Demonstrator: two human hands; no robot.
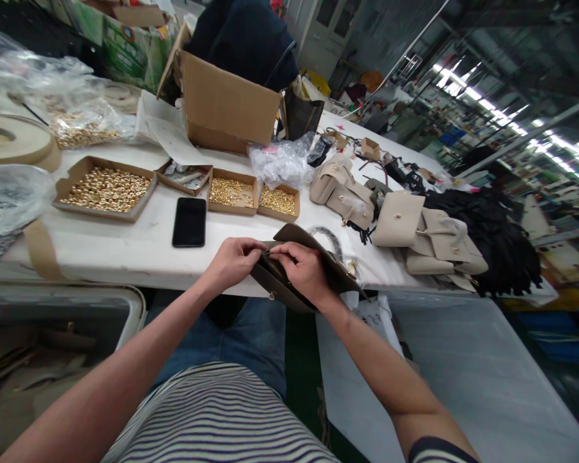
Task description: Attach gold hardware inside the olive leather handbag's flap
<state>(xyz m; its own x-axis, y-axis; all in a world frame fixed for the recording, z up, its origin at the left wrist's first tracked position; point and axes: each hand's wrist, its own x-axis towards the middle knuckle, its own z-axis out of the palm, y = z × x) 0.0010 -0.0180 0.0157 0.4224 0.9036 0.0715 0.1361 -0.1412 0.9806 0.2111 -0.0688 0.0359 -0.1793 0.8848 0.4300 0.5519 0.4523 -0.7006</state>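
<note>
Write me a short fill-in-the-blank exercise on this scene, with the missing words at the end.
1. On the dark bag, the hand nearer the phone is the person's ____ one.
2. The metal pieces in the largest tray are ____ in colour.
3. The tabletop under the phone is ____.
4. In the picture, the beige bags lie to the ____ of the phone.

Missing words: left; gold; white; right.

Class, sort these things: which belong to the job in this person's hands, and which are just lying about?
Belongs to the job:
Dark bag, in the grip of left hand and right hand
Probably the gold-coloured pieces; the bag bears a gold-coloured fitting

Seemingly just lying about:
Black phone
Cardboard box
</note>
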